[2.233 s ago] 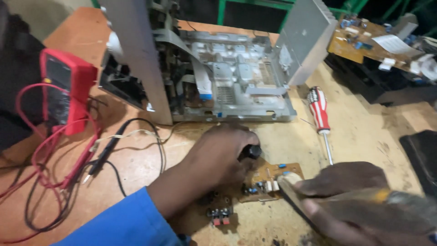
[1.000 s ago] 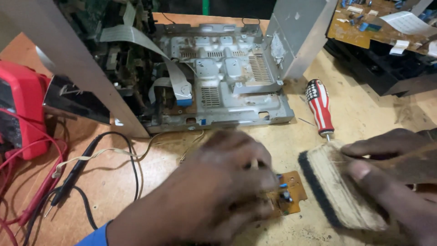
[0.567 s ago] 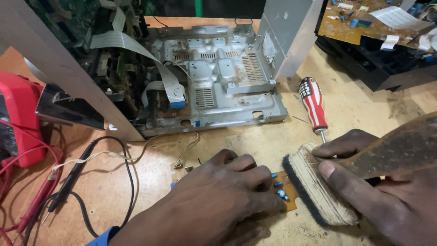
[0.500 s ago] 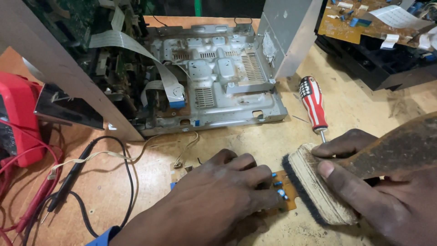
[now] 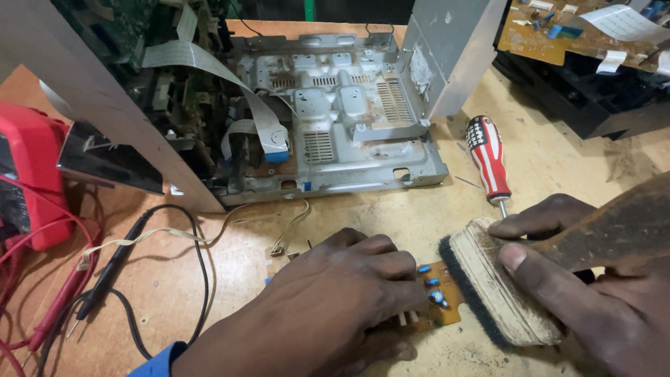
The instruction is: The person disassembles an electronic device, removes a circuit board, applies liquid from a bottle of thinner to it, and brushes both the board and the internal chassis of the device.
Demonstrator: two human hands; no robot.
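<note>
A small brown circuit board (image 5: pixel 441 297) with blue parts lies flat on the wooden bench near the front edge. My left hand (image 5: pixel 328 314) is spread flat on top of it, covering most of it and pressing it down. My right hand (image 5: pixel 593 293) grips a wide, worn paint brush (image 5: pixel 499 283) by its dark wooden handle. The brush's dark bristle tips touch the board's right edge.
An opened grey metal chassis (image 5: pixel 335 126) with flat ribbon cables stands behind the board. A red-and-white striped screwdriver (image 5: pixel 488 157) lies to its right. A red multimeter (image 5: pixel 31 174) with red and black probe leads (image 5: pixel 112 265) sits left. More boards and a black case (image 5: pixel 586 91) are at the back right.
The camera has drawn closer and lower. My right hand has brought the brush down against the board's right edge. My left hand has stayed flat on the board.
</note>
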